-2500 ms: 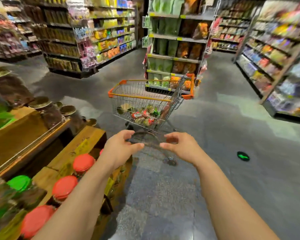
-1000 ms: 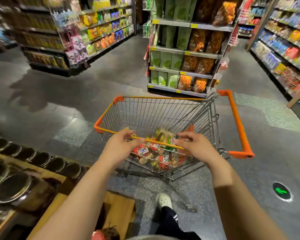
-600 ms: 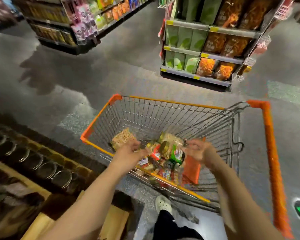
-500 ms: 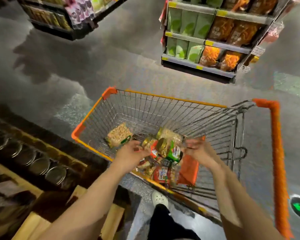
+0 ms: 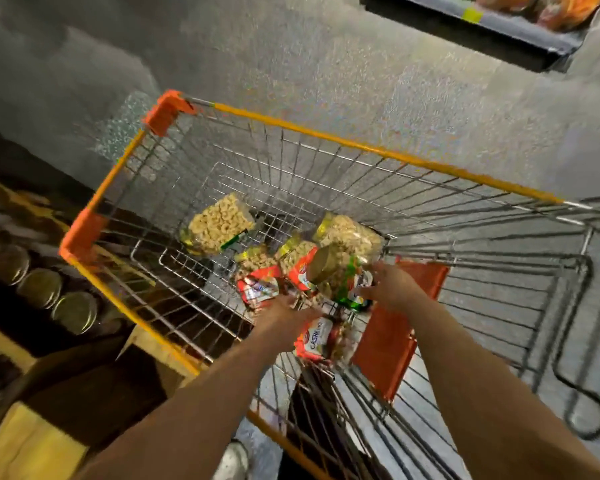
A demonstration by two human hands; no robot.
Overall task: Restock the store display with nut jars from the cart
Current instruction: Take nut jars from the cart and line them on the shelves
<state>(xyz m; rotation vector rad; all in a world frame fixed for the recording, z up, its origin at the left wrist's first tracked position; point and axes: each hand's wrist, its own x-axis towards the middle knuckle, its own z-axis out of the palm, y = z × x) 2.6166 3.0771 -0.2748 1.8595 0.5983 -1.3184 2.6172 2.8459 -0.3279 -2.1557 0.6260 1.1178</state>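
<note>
Wire cart (image 5: 326, 140) holds the nut jars (image 5: 329, 271) heaped on their sides at its near end, left hand (image 5: 284, 315) and right hand (image 5: 392, 289) both reaching in with fingers spread, gripping nothing; a hasty grab likely sets round jars rolling or slipping.

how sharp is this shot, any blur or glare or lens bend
Head view: motion blur smears both hands, left and right, and the jar labels, so only the red label is partly readable; the cart rim bows from the wide-angle lens; lighting is dim, with a speckled sheen on the floor; the jars in the cart show pale nuts, edges soft.
</note>
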